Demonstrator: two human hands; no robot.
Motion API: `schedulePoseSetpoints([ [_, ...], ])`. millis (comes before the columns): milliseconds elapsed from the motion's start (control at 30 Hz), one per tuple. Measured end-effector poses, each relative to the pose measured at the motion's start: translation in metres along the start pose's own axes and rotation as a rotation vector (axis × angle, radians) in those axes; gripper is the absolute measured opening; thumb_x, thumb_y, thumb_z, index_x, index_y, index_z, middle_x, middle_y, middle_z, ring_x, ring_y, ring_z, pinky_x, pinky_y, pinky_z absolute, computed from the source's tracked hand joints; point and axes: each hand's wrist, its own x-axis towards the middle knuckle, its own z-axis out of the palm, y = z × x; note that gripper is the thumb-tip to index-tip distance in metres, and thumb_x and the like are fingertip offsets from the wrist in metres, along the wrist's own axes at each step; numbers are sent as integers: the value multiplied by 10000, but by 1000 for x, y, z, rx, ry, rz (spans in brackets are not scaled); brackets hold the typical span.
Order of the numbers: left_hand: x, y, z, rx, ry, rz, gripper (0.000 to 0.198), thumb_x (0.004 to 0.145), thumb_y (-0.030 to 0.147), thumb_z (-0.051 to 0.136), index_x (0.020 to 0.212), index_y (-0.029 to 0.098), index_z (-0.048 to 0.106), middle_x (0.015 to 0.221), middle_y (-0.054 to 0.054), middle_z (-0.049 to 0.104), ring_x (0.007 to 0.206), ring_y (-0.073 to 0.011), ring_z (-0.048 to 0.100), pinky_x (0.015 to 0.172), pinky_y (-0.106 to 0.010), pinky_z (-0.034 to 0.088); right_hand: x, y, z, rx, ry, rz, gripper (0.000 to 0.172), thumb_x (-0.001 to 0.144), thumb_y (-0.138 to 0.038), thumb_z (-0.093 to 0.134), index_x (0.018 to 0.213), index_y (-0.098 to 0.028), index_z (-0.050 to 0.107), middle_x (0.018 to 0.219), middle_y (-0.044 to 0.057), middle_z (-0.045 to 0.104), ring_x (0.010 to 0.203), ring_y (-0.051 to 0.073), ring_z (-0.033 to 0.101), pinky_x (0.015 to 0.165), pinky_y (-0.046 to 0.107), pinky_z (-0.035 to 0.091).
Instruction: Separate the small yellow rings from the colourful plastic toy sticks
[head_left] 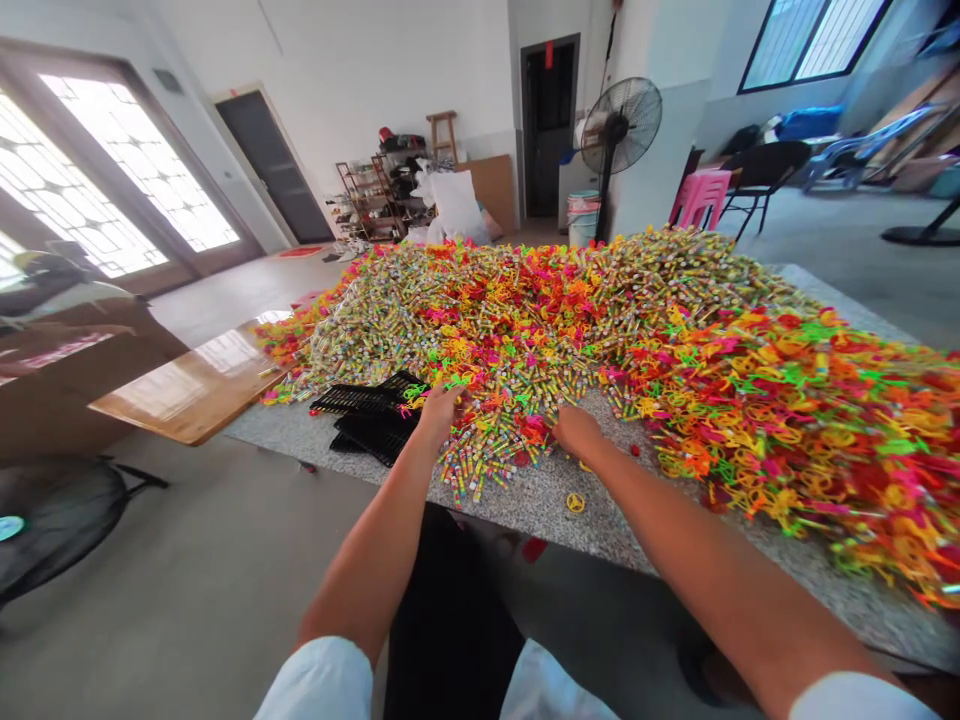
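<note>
While the left hand [441,408] and the right hand [577,432] both reach over the speckled grey bench [540,505], a loose cluster of small printed tubes [474,465] lies between them, spread toward the near edge. Left: fingers at some green plastic pieces [455,382], just beside a stack of black racks [364,400]; cannot tell whether they grip one. Right: fingers curled in at the cluster's edge, tips hidden; cannot tell whether anything is held. One yellow wheel-shaped piece [575,503] lies by itself, nearer the bench edge than the right hand. A heap of bright mixed pieces [787,420] covers the right side; a pile of tubes [375,320] stands at back left. Beyond the bench: a standing fan [615,128].
</note>
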Motion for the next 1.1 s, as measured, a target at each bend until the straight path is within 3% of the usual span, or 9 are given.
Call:
schedulePoseSetpoints([
  [133,-28,0,27,-353,-94,-102,329,722,349,783,933,177,599,840,-32,705,626,-120,639,530,-222,474,-17,8,-12,150,60,57,194,877,-248,619,1004,-131,707,969,170,747,926,260,722,774,307,523],
  [300,-71,1,79,-474,-260,-111,336,724,342,822,954,184,633,936,-50,737,707,-140,689,553,-229,517,-64,9,-30,1193,77,-1,358,807,-451,706,1049,-199,628,849,36,732,597,170,652,483,249,477],
  [367,-85,0,101,-520,-318,-124,318,734,331,824,956,188,645,952,-44,739,718,-140,690,590,-245,540,-84,6,-35,1463,87,-39,407,755,-485,768,1031,-214,642,824,3,711,545,133,602,441,225,445],
  [467,-98,-6,130,-562,-399,-155,298,747,335,825,947,183,664,976,-45,738,751,-141,691,645,-261,555,-102,2,-39,1688,117,-23,352,749,-485,784,932,-206,673,710,-33,630,497,100,528,405,212,405],
  [567,-104,-18,150,-552,-471,-170,291,755,347,826,938,178,675,965,-52,735,779,-150,691,668,-265,547,-107,4,-37,1797,113,2,291,770,-462,762,849,-203,656,630,-56,551,451,85,460,373,208,354],
  [667,-108,-31,160,-550,-519,-194,297,743,334,841,930,180,671,919,-45,729,795,-166,692,672,-278,539,-106,13,-33,1810,176,42,288,755,-442,777,853,-209,639,637,-61,563,457,83,468,397,205,380],
  [933,-106,-54,162,-549,-537,-210,285,767,331,837,943,170,682,871,-24,698,773,-144,665,678,-280,541,-105,28,-18,1643,328,25,321,772,-440,776,969,-208,674,684,-49,616,512,103,524,445,225,445],
  [1100,-106,-56,161,-519,-564,-176,299,783,372,822,943,160,685,868,-29,696,752,-142,659,676,-281,537,-106,24,-9,1646,302,-15,320,791,-434,765,1008,-211,690,731,-37,635,570,110,549,497,237,476],
])
